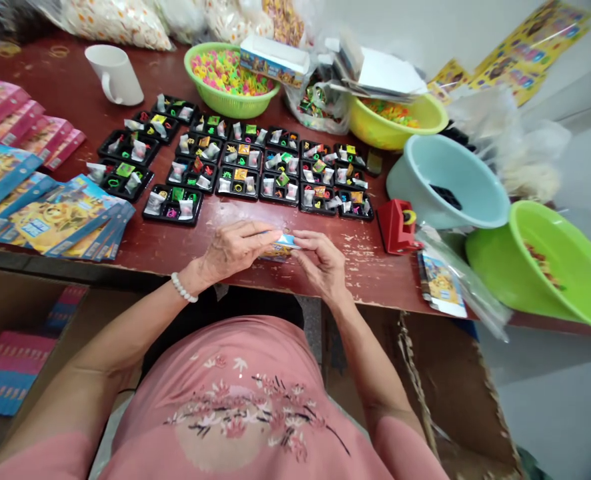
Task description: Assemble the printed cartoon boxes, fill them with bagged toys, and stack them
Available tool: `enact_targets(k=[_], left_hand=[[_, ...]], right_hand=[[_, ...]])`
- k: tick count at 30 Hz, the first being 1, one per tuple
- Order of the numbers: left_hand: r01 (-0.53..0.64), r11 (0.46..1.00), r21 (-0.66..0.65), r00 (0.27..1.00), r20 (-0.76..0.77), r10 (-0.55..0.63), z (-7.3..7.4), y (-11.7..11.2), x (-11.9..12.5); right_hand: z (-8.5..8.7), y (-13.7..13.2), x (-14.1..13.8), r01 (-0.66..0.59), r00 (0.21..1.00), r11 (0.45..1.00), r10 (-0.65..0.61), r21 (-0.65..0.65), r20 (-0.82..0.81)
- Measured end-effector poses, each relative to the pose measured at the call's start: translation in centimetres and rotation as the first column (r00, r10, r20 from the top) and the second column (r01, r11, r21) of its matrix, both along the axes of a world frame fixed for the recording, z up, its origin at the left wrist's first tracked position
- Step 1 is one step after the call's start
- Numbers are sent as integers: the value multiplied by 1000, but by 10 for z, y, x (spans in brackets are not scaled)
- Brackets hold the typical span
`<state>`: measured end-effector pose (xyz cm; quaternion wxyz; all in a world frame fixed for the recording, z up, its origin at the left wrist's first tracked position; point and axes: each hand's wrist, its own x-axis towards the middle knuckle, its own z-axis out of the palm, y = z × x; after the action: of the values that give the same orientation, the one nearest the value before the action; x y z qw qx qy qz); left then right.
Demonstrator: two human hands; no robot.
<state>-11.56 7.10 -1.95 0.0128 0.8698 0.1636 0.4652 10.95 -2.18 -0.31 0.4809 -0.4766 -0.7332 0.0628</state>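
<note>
A small printed cardboard box (278, 251) in blue and yellow is held between my two hands, just above the front edge of the dark red table. My left hand (238, 248), with a white bead bracelet at its wrist, grips the box's left end. On the right end, the thumb and fingers of my right hand (324, 261) close around it. Beyond them stand several rows of black compartment trays (238, 182), each filled with small bright pieces and white wrapped packets.
Blue-and-yellow boxes (65, 213) and pink boxes (40, 130) lie stacked on the left, near a white mug (118, 77). At right are a red tape dispenser (394, 228), a light blue basin (445, 180) and a green basin (550, 267). Bowls of small pieces stand behind.
</note>
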Motion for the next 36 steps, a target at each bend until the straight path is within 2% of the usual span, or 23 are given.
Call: enact_targets(k=[7, 11, 14, 17, 23, 27, 31, 36], left_hand=[[93, 992, -91, 995, 40, -89, 0, 3, 0], [109, 980, -168, 994, 16, -108, 4, -4, 5], [92, 977, -190, 995, -15, -96, 7, -6, 11], [114, 976, -184, 993, 1, -115, 6, -4, 12], [93, 983, -161, 996, 11, -92, 8, 1, 7], [74, 986, -152, 997, 20, -72, 10, 0, 8], [57, 985, -165, 998, -10, -59, 9, -4, 8], [-47, 998, -39, 996, -73, 44, 5, -11, 9]], right_hand=[[9, 5, 7, 0, 1000, 989, -4, -147, -26], [9, 3, 4, 2, 1000, 991, -5, -134, -22], [3, 1, -1, 32, 999, 998, -32, -47, 15], [-4, 1, -2, 43, 999, 998, -43, 39, -17], [-3, 5, 5, 40, 997, 994, -46, -97, -56], [-1, 8, 3, 18, 999, 997, -20, -70, -32], [-12, 9, 0, 29, 999, 997, -30, -69, -12], [-32, 11, -1, 73, 996, 997, -73, -9, 56]])
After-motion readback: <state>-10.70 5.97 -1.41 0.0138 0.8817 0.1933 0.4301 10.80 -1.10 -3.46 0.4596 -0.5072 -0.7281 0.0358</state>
